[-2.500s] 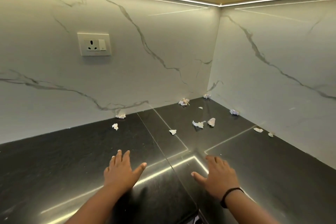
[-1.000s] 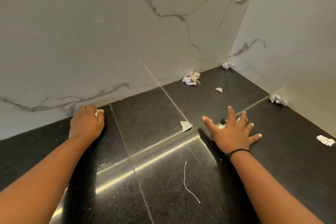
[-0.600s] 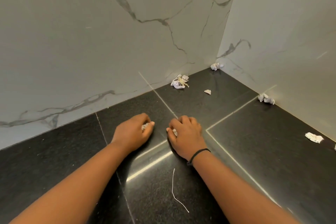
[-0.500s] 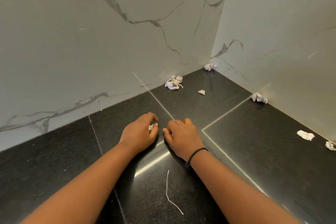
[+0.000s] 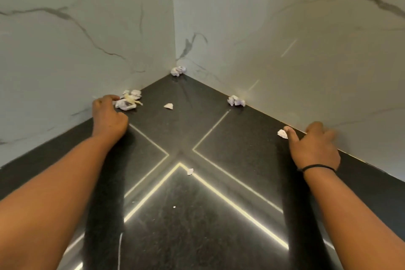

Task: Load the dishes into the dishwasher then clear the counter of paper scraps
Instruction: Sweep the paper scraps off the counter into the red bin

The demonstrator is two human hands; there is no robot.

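The work in hand is the second half of the task: gathering paper scraps off the dark desk; no dishes or dishwasher show here.

Nearest, between the two forearms and well short of both hands, a small scrap lies alone on the bright seam.

Farther out, the right hand rests by the right wall, thumb stretched toward a white scrap that touches the thumb tip; its fingers are blurred, so I cannot tell whether they hold anything. The left hand is curled, fingertips against a crumpled wad at the foot of the left wall; whether it hides paper inside I cannot tell.

Beyond the left hand, to its right, sits a tiny scrap; beyond the right hand, along the wall, a crumpled piece; farthest, in the corner, another ball.

Next, I judge, each hand must close on the paper it touches, then reach deeper, and come back for the near scrap.
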